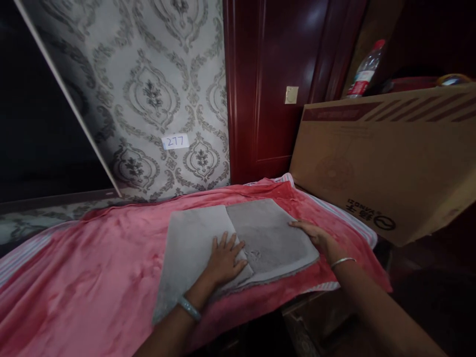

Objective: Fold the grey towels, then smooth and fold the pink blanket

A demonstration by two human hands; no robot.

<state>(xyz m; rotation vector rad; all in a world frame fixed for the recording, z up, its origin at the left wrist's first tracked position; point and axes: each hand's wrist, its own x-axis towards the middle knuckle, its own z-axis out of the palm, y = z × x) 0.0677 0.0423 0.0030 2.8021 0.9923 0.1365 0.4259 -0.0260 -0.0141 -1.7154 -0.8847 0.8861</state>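
A grey cloth lies folded on a pink blanket. Its left part is paler and its right part darker, with a straight edge between them running towards me. Layers show along its near right edge, and a small crumpled patch sits near the middle. My left hand rests flat on the pale part by that edge, fingers spread. At the cloth's right side, my right hand has a finger or thumb on top and seems to grip the edge; its other fingers are mostly hidden.
A large cardboard box stands at the right, with a red-capped plastic bottle on or behind its top. Behind the blanket are a patterned wall and a dark red door panel. A black screen borders the left.
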